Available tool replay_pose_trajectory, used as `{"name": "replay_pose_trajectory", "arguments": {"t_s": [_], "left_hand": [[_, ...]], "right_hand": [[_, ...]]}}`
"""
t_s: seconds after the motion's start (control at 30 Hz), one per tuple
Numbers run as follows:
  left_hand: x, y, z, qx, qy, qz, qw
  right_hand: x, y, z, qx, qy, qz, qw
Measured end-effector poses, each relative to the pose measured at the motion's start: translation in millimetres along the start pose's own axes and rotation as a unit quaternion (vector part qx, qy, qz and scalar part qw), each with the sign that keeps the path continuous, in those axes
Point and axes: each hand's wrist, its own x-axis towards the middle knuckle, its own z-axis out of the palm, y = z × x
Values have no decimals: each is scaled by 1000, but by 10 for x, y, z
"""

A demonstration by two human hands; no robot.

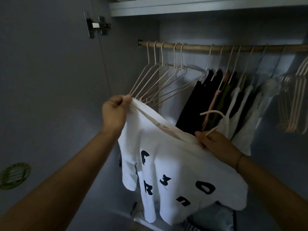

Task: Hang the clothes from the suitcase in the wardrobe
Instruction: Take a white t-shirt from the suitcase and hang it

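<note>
While both forearms reach up from the near bottom corners, the white T-shirt (175, 164) is held between the two hands in front of the open wardrobe (216, 30), below the rail and not hooked on it. The shirt carries scattered dark letters and numerals on its front, and its body and sleeves hang down toward the wardrobe floor. A pale hanger (160, 125) sits inside the neck opening, tilted with its left end higher than its right. The left hand (115, 112) has its fingers curled together and pinches the left shoulder of the shirt against the hanger end. The right hand (215, 144) has its fingers curled round the collar and the hanger neck, and the hook rises above this hand, pointing left. A thin band (238, 160) circles the right wrist. On the near left, a round green slatted item (15, 175) is fixed to the open door (50, 80). Below the shirt lie fabric items too dim to identify. Beyond the left hand, a group of empty hangers (160, 80) hangs at the left end of the wooden rail (191, 47). Right of them hang dark garments (196, 104), then white garments (241, 114). At the far right, a bundle of spare hangers (293, 104) hangs together. A metal hinge (97, 25) joins the door to the wardrobe side at the upper left. A shelf (183, 7) runs above the rail.
</note>
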Motion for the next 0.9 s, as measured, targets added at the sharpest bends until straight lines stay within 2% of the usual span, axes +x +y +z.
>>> {"name": "replay_pose_trajectory", "arguments": {"t_s": [0.1,0.2,0.33,0.43,0.47,0.53,0.63,0.73,0.8,0.9], "left_hand": [[-81,83,102,116,-117,44,985],[-193,110,273,159,-225,38,961],[-234,84,328,171,-281,11,944],[-188,65,150,226,-329,40,916],[-177,51,94,235,-337,60,910],[-156,14,11,214,-320,87,919],[-76,-27,-104,178,-268,94,942],[22,-42,-241,158,-241,68,955],[71,-46,-281,140,-229,46,962],[124,-83,-260,119,-232,12,965]], "right_hand": [[80,-257,-72,-22,-14,-35,999],[230,-617,-73,-69,-48,-86,993],[465,-872,-38,-115,-44,-100,987],[567,-846,-110,-36,-10,-65,997],[576,-844,-135,-2,-15,-57,998],[560,-881,-201,38,-61,-66,995],[503,-852,-413,-12,-112,-90,990],[402,-638,-652,-88,-152,-21,984],[292,-528,-746,-47,-162,36,985],[140,-432,-797,37,-166,62,983]]}}
